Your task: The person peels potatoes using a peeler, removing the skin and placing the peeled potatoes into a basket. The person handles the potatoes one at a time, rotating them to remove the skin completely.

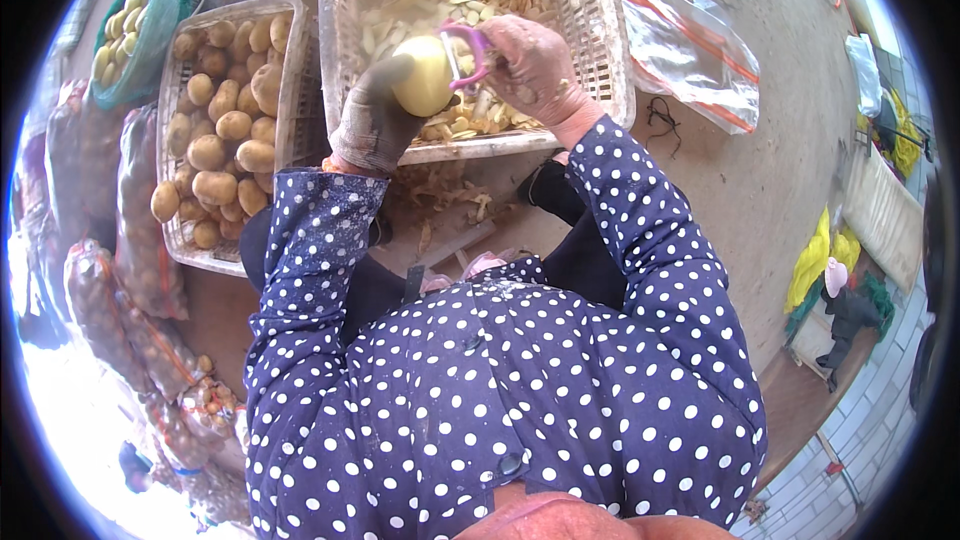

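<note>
A grey, soiled glove covers my left hand [379, 116], which holds a peeled, pale yellow potato [424, 76]. My bare right hand [529, 67] grips a purple Y-shaped vegetable peeler [472, 58], its blade at the potato's right side. Both hands are over a large off-white plastic crate [600, 37] that holds potato peelings [480, 116]. At my left stands a lower plastic crate [294, 82] full of unpeeled potatoes [234, 125]. My left palm and part of its fingers are hidden behind the potato.
Beyond the left crate, a green mesh bag [169, 4] holds peeled potatoes. Filled mesh sacks [146, 217] line the far left. A clear plastic bag with orange stripes [690, 52] lies on the floor right of the large crate. Loose peelings [442, 195] lie between my feet.
</note>
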`<act>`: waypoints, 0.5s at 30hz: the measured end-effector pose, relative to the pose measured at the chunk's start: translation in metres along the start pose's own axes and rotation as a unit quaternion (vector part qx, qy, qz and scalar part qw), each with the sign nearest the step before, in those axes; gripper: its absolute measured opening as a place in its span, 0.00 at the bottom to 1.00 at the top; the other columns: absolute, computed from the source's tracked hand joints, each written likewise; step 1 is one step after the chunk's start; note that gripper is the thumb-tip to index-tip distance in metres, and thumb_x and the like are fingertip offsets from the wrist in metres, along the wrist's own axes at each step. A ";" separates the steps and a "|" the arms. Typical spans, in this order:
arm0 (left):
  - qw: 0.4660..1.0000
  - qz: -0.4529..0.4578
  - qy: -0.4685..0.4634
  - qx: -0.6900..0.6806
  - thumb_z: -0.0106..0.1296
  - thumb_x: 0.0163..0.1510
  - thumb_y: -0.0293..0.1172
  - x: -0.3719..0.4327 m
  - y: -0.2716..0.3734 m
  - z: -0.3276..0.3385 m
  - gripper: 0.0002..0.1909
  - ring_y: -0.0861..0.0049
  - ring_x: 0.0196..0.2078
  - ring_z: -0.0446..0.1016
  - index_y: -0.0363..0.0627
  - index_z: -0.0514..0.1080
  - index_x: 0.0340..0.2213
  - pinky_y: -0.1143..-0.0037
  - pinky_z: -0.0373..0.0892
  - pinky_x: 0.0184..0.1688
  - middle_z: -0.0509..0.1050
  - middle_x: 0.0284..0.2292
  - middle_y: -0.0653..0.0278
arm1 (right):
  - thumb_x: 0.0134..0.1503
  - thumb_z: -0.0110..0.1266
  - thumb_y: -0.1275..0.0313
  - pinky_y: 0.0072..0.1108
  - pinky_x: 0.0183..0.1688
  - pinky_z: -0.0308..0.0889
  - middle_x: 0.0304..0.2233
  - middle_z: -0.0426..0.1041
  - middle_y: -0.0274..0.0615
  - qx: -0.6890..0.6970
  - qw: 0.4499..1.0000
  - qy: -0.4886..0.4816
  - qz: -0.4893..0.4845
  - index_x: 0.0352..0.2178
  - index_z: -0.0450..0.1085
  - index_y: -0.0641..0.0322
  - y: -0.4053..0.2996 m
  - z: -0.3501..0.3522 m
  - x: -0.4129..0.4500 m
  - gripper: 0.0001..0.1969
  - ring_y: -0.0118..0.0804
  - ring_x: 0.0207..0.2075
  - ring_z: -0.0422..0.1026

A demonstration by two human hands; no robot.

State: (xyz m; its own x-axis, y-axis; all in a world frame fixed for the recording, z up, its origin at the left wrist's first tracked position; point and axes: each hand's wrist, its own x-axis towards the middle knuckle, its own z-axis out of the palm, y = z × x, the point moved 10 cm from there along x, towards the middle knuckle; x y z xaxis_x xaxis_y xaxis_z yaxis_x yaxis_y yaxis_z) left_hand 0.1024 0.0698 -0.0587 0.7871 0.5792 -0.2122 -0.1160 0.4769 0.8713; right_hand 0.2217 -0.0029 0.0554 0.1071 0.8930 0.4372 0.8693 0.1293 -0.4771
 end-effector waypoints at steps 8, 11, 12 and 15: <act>0.938 -0.102 0.000 -0.331 0.56 0.49 0.46 -0.005 0.008 0.005 0.36 0.54 0.49 0.73 0.37 0.62 0.54 0.60 0.71 0.51 0.71 0.47 0.47 | 0.46 0.59 0.72 0.33 0.36 0.69 0.28 0.70 0.42 -0.071 0.994 -0.059 0.051 0.35 0.67 0.58 0.038 0.017 -0.024 0.13 0.49 0.33 0.73; 0.937 -0.110 0.081 -0.322 0.56 0.49 0.45 -0.003 -0.010 -0.006 0.34 0.55 0.51 0.72 0.39 0.63 0.54 0.59 0.70 0.53 0.71 0.48 0.47 | 0.46 0.58 0.72 0.33 0.37 0.69 0.28 0.70 0.44 -0.014 0.999 0.008 0.048 0.37 0.66 0.58 0.021 -0.003 -0.011 0.15 0.50 0.33 0.73; 0.937 -0.107 0.070 -0.326 0.58 0.50 0.44 -0.002 -0.010 -0.001 0.33 0.56 0.52 0.71 0.41 0.63 0.54 0.58 0.69 0.54 0.71 0.49 0.49 | 0.47 0.58 0.72 0.34 0.38 0.69 0.29 0.71 0.46 -0.010 0.996 -0.017 0.090 0.39 0.65 0.59 0.021 0.001 -0.008 0.16 0.51 0.34 0.72; 0.933 -0.106 0.064 -0.338 0.60 0.50 0.44 -0.002 -0.010 0.006 0.33 0.57 0.51 0.71 0.42 0.63 0.54 0.58 0.68 0.54 0.71 0.49 0.51 | 0.51 0.55 0.71 0.35 0.39 0.69 0.32 0.72 0.48 0.090 0.958 -0.091 0.256 0.40 0.64 0.61 0.047 0.039 -0.017 0.15 0.53 0.36 0.72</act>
State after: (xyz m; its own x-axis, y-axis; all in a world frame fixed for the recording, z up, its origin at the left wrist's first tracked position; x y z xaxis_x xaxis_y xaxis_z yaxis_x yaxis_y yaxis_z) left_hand 0.1052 0.0599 -0.0648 0.7614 0.4787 -0.4372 -0.3556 0.8722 0.3357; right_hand 0.2415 0.0046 -0.0045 0.3966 0.9177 -0.0216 0.6263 -0.2877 -0.7245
